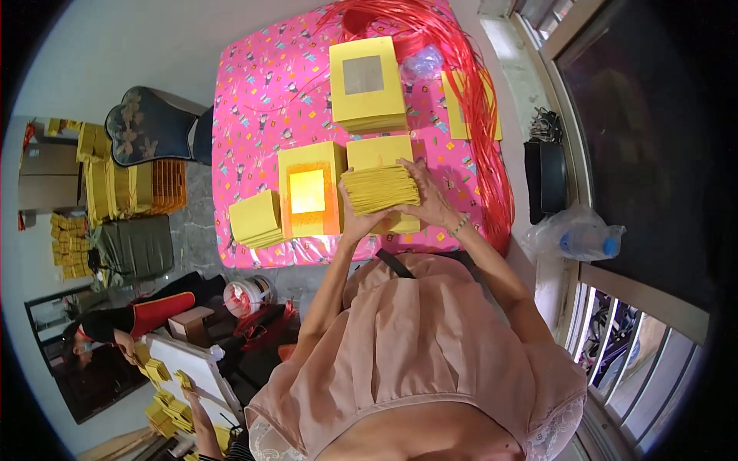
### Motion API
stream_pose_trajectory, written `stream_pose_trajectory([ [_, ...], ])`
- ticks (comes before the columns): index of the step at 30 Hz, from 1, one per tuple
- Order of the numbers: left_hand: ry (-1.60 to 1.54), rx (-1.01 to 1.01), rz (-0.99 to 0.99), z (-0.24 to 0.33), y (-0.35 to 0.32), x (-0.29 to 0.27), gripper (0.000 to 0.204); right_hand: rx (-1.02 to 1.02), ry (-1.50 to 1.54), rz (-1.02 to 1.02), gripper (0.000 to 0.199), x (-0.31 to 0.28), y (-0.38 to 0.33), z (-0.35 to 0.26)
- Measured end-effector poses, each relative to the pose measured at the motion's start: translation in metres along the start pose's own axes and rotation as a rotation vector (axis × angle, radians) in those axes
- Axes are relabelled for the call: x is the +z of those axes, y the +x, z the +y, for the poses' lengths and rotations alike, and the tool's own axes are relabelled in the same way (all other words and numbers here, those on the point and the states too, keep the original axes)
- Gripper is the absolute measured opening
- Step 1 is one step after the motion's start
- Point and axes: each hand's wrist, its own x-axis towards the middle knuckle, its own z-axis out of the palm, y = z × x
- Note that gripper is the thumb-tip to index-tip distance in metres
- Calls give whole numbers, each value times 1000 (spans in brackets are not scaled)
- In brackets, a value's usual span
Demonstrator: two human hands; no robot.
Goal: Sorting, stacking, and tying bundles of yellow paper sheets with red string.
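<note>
Paper stack [378, 192], yellow, is sitting between your hands, over a wider yellow pile [377, 146]; contact underneath is being hidden. Your left hand [357, 219] is cupping its left side, your right hand [430, 201] is curling round the right, together pinching the sheets. For clean handling, you should probably be keeping both palms pressing evenly, so loose edges aren't fanning out. Just left, an orange-marked stack [307, 190] and a small pile [256, 218] are lying; beyond, a taller stack [366, 75] is standing. All are resting on a pink printed cover [250, 115], red strands [492, 173] trailing along its right. Farther off left, a chair [154, 127] is standing; a co-worker's hand [191, 394] is holding something yellow over a white table [206, 376].
</note>
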Motion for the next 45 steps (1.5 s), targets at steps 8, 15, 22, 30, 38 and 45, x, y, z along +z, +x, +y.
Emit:
stream_pose_trajectory([
  [8, 368, 224, -116, -16, 2, -7, 110, -190, 62, 91, 102, 8, -12, 26],
  [15, 45, 32, -122, -14, 7, -21, 111, -179, -41, 48, 115, 14, 5, 25],
  [22, 247, 107, -115, -10, 5, -25, 118, -73, 377, 124, 123, 40, 8, 1],
  [30, 135, 38, -156, -17, 9, -26, 122, -21, 198, 128, 132, 45, 5, 2],
  [38, 281, 154, -211, -29, 3, -28, 125, 5, 11, 171, 131, 24, -27, -13],
  [45, 207, 133, -232, -24, 9, -28, 128, 38, 281, 208, 122, 49, -31, -24],
])
